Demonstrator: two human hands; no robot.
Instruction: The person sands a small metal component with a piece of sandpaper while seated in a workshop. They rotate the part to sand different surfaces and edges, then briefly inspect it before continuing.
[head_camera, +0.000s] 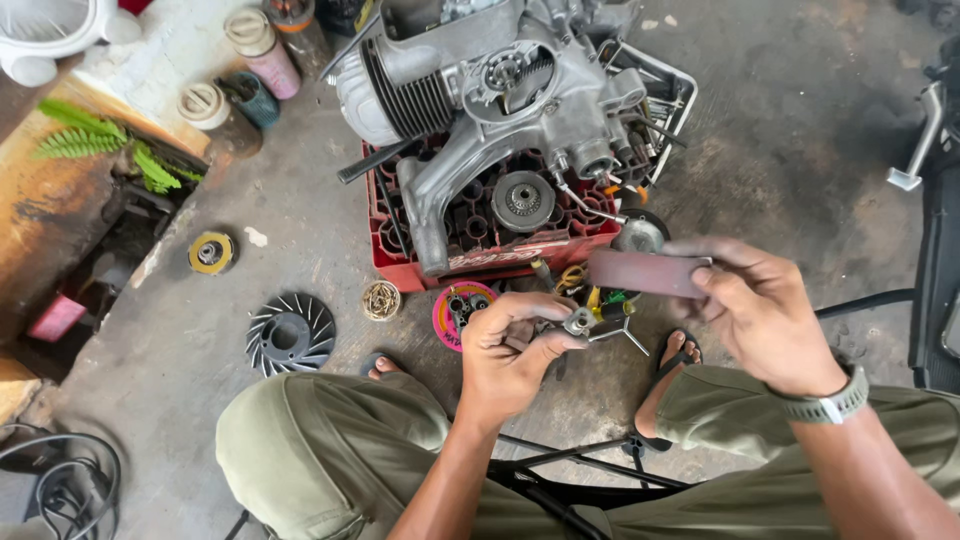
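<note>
Seen from my head, looking down at the concrete floor (790, 130). The largest item is a grey metal engine (490, 90) with a finned cylinder, resting on a red plastic crate (400, 262) near the far middle of the floor. My knees in olive trousers (330, 450) fill the near edge, and my sandalled feet rest on the floor between them and the crate. A black finned fan wheel (290, 335) lies flat on the floor to the left of my left knee; beyond it, toward the left edge, sits a small yellow-rimmed disc (211, 252). A round pink tray (462, 312) of small parts lies on the floor just in front of the crate, partly behind my left hand (510, 355). A coil of brass-coloured wire (381, 300) lies just left of that tray.

My right hand (765, 315), with a grey watch (828, 405) at the wrist, has its grip closed on a flat reddish-brown strip (645, 272), held level above the floor in front of the crate. My left-hand grip is clenched on a small grey metal part (578, 321), pinched between thumb and fingertips, just below and left of the strip, the two not touching.
</note>
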